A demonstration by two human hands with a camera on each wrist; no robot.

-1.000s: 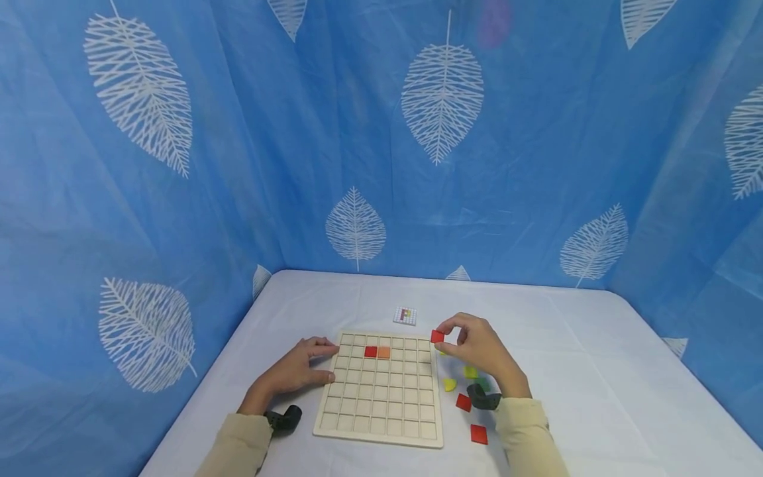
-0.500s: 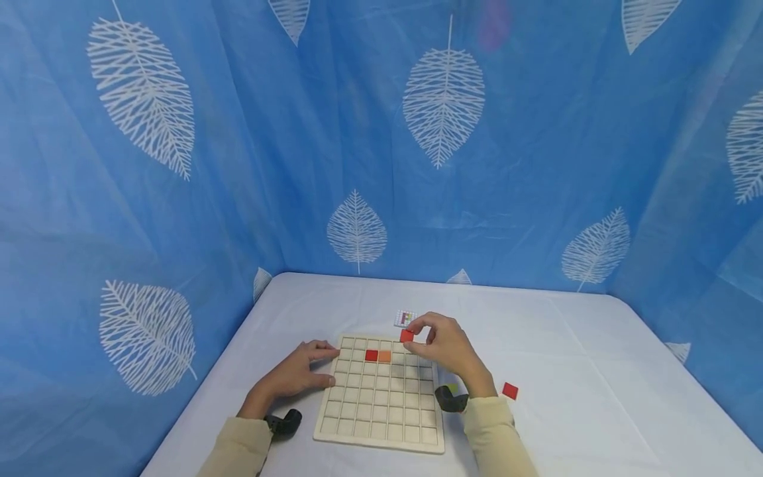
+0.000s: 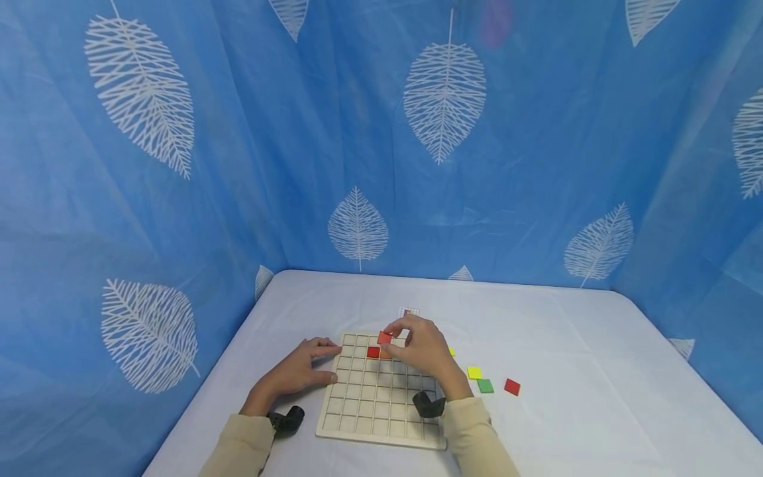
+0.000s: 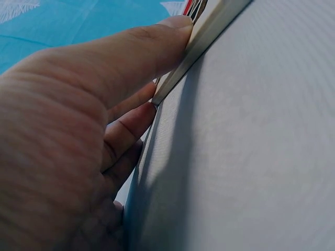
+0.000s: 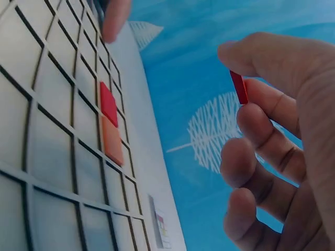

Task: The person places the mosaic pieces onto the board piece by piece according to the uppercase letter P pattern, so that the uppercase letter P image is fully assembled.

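A pale wooden grid board point(image 3: 369, 404) lies on the white table, holding a red tile point(image 3: 373, 352) and an orange tile point(image 5: 111, 141) side by side in neighbouring cells of its second row. My right hand point(image 3: 422, 346) pinches another red square tile point(image 3: 384, 338) between thumb and fingers, raised above the board's far rows. In the right wrist view that held tile point(image 5: 238, 87) shows edge-on, apart from the board. My left hand point(image 3: 301, 368) touches the board's left edge with thumb and fingertips; in the left wrist view the thumb point(image 4: 157, 44) lies against the rim.
Right of the board lie yellow tiles point(image 3: 474, 372), a green tile point(image 3: 485, 385) and a loose red tile point(image 3: 512, 387). A small pattern card point(image 3: 409, 311) lies behind the board, partly hidden by my right hand. Blue leaf-printed curtains point(image 3: 441, 218) enclose the table.
My right hand has carried the red tile leftward from the board's right edge to over the orange and red tiles. The left hand stays at the left edge.
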